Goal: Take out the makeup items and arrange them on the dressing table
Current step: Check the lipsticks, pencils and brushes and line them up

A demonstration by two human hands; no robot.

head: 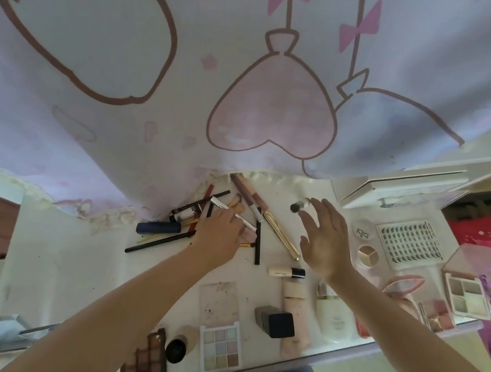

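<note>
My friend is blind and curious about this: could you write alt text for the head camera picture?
A person's left hand reaches into a jumbled pile of makeup pencils and brushes on a white dressing table, while the open right hand hovers beside it. Eyeshadow palettes, bottles and a tray of false lashes lie spread nearby, below a pastel cartoon-print curtain.

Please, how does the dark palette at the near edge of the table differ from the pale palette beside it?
The dark palette holds brown and tan pans in a dark frame; the pale palette holds pastel pans in a white frame. The dark one lies tilted at the table's edge, partly cut off by the left forearm; the pale one lies nearly square with its clear lid folded back. Both lie open, pans up, in a grid.
</note>
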